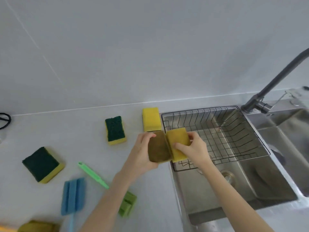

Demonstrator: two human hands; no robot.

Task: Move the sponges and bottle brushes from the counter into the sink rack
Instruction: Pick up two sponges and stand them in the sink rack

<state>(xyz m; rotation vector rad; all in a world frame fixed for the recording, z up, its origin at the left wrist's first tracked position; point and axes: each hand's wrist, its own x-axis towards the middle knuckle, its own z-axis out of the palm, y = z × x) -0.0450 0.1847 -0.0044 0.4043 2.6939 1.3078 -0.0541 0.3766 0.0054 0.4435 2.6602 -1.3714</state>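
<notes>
Between left hand (142, 153) and right hand (194, 148): sponges (168, 146), gripped.

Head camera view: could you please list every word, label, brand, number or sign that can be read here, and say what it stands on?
None: no readable text shows anywhere.
Yellow rectangular sponge with green scouring pad: no print.
Plain yellow rectangular sponge: blank.
Two sponges held over the black wire sink rack, an olive-brown one in the left hand and a yellow one in the right hand: no marking.
Blue foam bottle brush and light green plastic handle: no lettering visible.
</notes>
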